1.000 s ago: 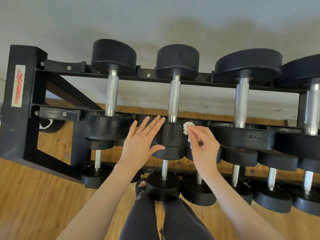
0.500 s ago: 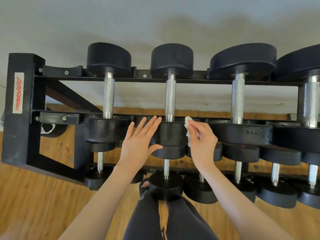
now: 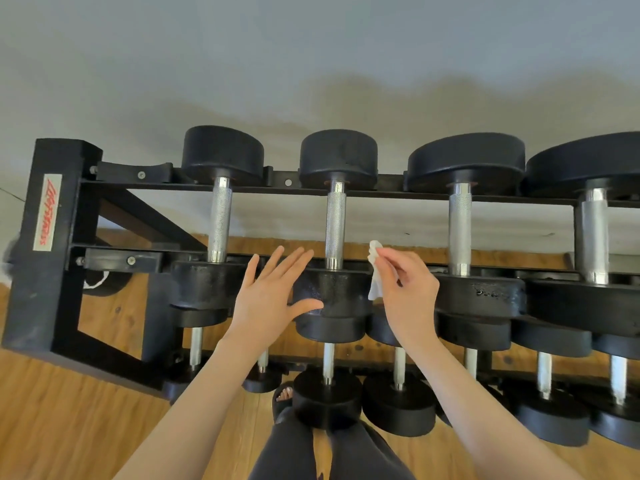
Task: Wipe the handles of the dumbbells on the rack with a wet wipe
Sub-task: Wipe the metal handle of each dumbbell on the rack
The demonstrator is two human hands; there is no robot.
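The left hand (image 3: 268,299) is spread flat, its fingers straight and fanned, with the fingertips reaching up over the near black head of the second dumbbell (image 3: 334,223) on the top row of the rack (image 3: 52,244); the thumb lies across the face of that head, though whether the palm actually presses on it or only hovers just in front is hard to tell from this angle. The right hand (image 3: 408,296) pinches a small crumpled white wet wipe (image 3: 375,271) between thumb and forefinger, the other fingers loosely curled behind; the wipe hangs just to the right of the same dumbbell's near head, near the lower end of its knurled steel handle (image 3: 335,221) but apart from it. That handle stands between the first dumbbell's handle (image 3: 219,221) on the left and the third dumbbell's handle (image 3: 460,226) on the right, all three bare metal and running away from the camera between black round heads. More dumbbells sit on the lower row (image 3: 398,375) beneath the arms. On the rack's left end post is a pale vertical label (image 3: 47,212) with slanted red lettering, too small and skewed to read with certainty. The wooden floor (image 3: 69,427) shows below, along with dark trouser legs (image 3: 294,452).
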